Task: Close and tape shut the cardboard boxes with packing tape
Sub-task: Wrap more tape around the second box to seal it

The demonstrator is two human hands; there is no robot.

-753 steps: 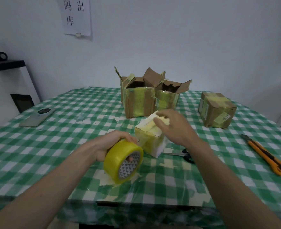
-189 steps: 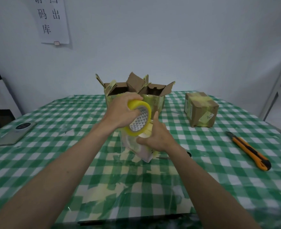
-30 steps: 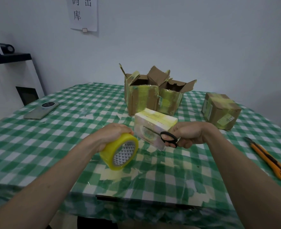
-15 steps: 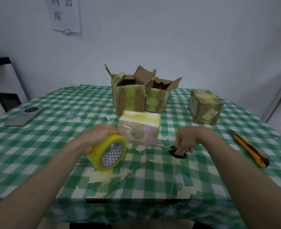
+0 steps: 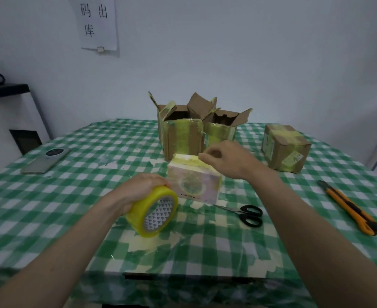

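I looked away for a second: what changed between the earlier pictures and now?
The right hand let go of the scissors, now lying on the tablecloth, and moved up to the small box's taped top. The left hand still grips the tape roll. Other boxes, phone and knife unmoved.

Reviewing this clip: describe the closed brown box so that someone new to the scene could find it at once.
Start at the green-and-white checked tablecloth and go to its far right side. There stands the small brown cardboard box sealed with yellowish tape, apart from the two open-flapped cardboard boxes at the middle. Its flaps alone are shut, and small labels are stuck on its sides.
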